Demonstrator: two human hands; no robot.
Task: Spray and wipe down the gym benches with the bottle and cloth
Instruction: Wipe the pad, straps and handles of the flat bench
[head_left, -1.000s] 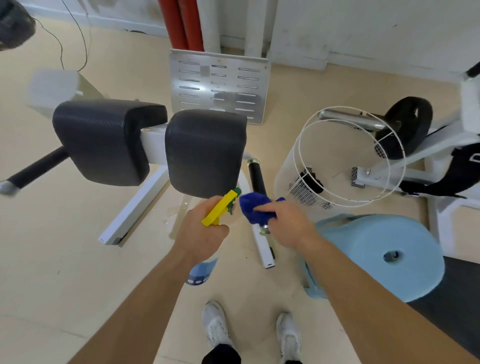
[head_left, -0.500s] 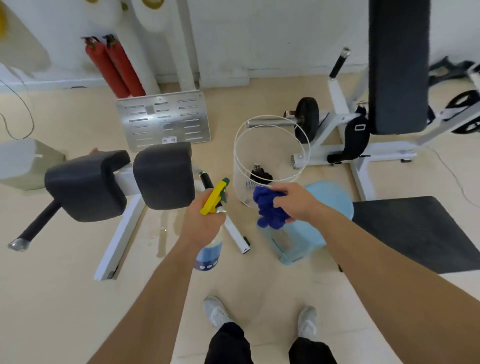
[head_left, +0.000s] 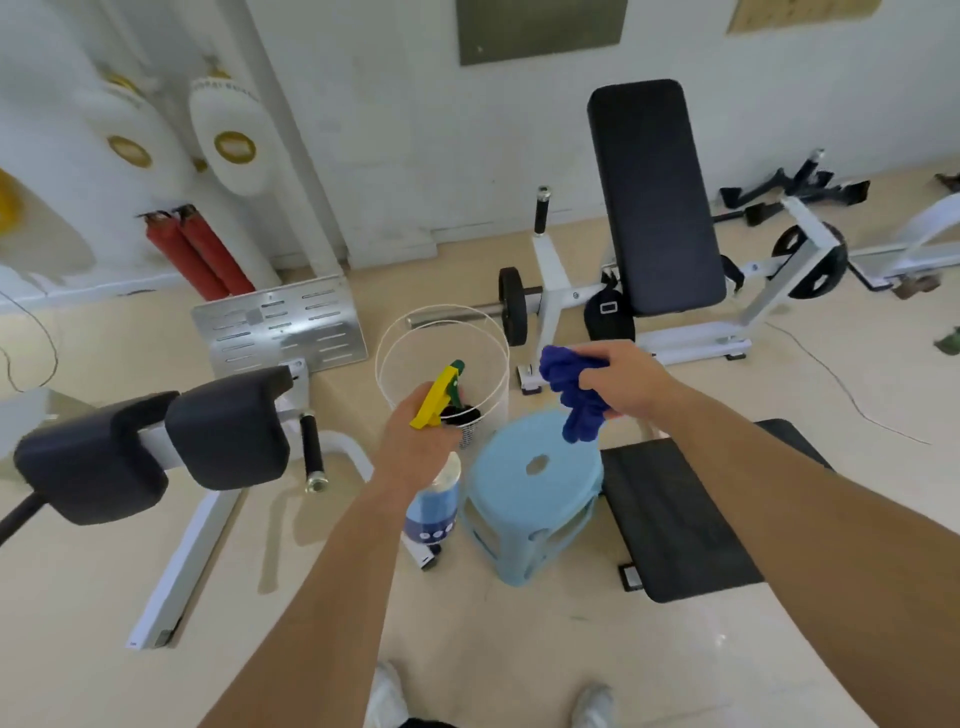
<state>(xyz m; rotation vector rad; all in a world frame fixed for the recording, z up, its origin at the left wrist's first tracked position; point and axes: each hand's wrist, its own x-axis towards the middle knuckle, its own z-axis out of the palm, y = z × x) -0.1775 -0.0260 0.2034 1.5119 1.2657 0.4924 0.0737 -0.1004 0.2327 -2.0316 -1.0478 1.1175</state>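
Blue cloth (head_left: 576, 400) is clamped in the right hand (head_left: 618, 382), spray bottle (head_left: 434, 499) in the left hand (head_left: 415, 436) — both carried ready, presumably, for the bench (head_left: 654, 208) at one o'clock.

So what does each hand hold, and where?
The left hand grips the spray bottle at its neck; the right hand clutches the blue cloth by its upper end.

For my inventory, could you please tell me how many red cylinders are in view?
2. One red cylinder leans by the white wall at left; the second sits right beside it. Others may be hidden.
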